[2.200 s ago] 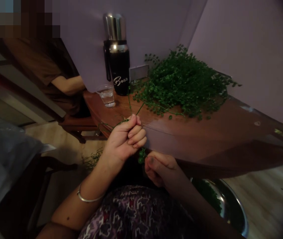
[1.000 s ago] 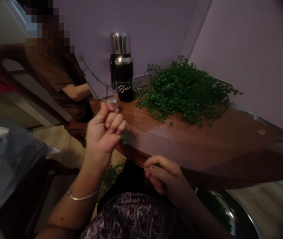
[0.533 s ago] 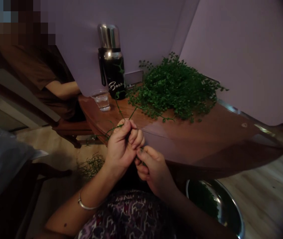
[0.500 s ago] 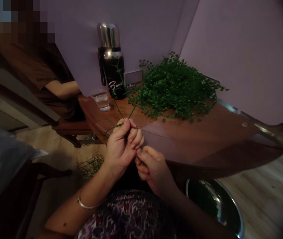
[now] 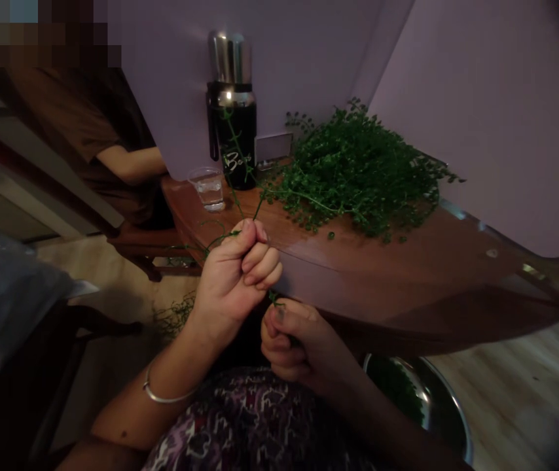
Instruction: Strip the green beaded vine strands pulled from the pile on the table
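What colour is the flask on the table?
The flask is black with a steel top and white "Boss" lettering, clearest in the head view.

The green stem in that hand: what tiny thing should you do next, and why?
I'd probably move the right hand over the steel bowl and let go of its bit of green. Its fingertips seem pinched on a small sprig, and the bowl just below already holds green leaves. The left hand can likely keep gripping the green stem.
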A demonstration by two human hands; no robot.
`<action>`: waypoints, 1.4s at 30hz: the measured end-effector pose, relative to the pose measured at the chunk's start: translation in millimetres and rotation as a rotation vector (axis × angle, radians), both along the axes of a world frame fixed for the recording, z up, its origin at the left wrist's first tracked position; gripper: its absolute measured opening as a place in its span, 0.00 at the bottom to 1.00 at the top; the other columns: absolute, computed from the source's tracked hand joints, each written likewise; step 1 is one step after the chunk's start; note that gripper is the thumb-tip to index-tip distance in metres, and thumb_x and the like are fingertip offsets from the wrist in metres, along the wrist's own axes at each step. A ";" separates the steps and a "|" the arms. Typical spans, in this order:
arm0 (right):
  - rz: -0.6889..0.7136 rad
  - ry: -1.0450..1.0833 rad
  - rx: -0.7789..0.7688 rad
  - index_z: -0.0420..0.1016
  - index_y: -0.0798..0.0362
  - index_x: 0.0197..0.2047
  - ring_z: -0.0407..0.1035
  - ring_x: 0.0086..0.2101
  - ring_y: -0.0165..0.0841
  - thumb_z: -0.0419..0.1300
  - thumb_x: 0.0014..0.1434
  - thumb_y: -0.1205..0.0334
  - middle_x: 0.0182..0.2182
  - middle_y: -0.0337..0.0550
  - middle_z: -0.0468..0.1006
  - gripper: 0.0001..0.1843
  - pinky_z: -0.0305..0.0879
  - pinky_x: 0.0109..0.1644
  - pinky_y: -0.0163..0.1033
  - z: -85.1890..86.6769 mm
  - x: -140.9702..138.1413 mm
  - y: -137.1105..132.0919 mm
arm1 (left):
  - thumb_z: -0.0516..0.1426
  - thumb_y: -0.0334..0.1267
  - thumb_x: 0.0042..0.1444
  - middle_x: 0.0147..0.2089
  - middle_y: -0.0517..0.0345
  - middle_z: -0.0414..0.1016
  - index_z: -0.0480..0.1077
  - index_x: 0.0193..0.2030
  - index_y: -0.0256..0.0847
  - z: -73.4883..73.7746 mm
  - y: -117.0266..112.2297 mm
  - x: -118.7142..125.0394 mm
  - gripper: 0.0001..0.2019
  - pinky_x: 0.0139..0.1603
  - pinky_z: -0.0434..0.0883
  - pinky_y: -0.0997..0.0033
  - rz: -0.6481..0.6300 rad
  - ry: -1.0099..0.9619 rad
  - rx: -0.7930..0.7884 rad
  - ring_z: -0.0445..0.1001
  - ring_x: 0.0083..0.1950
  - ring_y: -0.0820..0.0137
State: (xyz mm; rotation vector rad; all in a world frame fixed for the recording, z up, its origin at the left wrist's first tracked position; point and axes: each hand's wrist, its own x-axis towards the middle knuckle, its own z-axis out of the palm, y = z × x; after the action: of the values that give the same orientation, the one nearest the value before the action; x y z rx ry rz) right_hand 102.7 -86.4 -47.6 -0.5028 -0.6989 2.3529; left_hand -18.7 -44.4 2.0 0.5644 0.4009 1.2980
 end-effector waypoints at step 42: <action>-0.851 -0.531 0.327 0.67 0.53 0.38 0.53 0.16 0.18 0.59 0.53 0.56 0.20 0.32 0.65 0.12 0.47 0.16 0.24 -9.1 12.9 -5.8 | 0.52 0.35 0.56 0.32 0.56 0.77 0.68 0.26 0.38 -36.1 11.3 18.0 0.09 0.56 0.61 0.60 0.189 0.039 0.035 0.72 0.49 0.65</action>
State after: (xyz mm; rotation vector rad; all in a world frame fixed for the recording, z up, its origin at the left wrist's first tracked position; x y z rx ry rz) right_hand 115.7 -92.2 -56.7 -1.0439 -0.8597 1.2871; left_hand -0.7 -33.0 -34.1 0.5925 0.4736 1.4785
